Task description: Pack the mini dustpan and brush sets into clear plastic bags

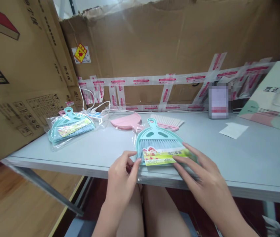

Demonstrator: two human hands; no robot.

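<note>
A turquoise dustpan and brush set (160,134) lies near the table's front edge in a clear plastic bag, with a green and yellow printed card (161,156) over the bristles. My left hand (125,171) is closed in a pinch on the bag's left lower edge. Stretched fingers of my right hand (201,168) rest on the right side of the package and card, apart from one another. Just behind it are a loose pink dustpan (126,121) and a pink brush with pale bristles (170,121), the brush partly hidden by the turquoise set.
Another bagged turquoise set (70,126) lies at the left, beside a white power strip (97,115) with cables. Large cardboard boxes (140,42) wall the back and left. A phone-like device (218,102), a white paper (234,130) and a printed box (273,95) are at right.
</note>
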